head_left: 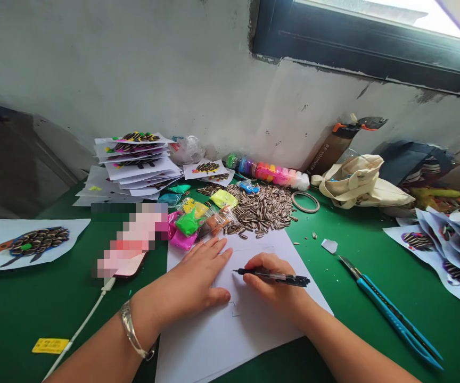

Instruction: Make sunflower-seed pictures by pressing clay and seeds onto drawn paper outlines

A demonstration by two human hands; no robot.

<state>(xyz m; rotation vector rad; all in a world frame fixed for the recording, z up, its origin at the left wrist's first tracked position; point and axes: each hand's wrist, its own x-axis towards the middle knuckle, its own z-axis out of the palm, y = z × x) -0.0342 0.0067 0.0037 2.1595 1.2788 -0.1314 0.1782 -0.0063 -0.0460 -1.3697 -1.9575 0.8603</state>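
Note:
My right hand (pixel 273 282) grips a black pen (pixel 280 277), its tip pointing left just at the white paper (pixel 230 346). Flat on the same sheet lies my left hand (pixel 198 276), fingers spread, with a silver bangle (pixel 130 327) on the wrist. Faint pencil-like lines show on the paper between and below the hands. Just beyond the sheet are bagged pieces of coloured clay, among them a green one (pixel 190 222) and a yellow one (pixel 224 199). A heap of striped sunflower seeds (pixel 268 207) spreads behind the paper.
A blue utility knife (pixel 397 319) with its blade out lies at right. A phone (pixel 130 255) with a white cable (pixel 82 327) sits left. Seed pictures are stacked (pixel 142 173) at back left and piled (pixel 449 244) at right. A tape roll (pixel 305 202), cloth bag (pixel 358 183) and bottle (pixel 329 146) stand behind.

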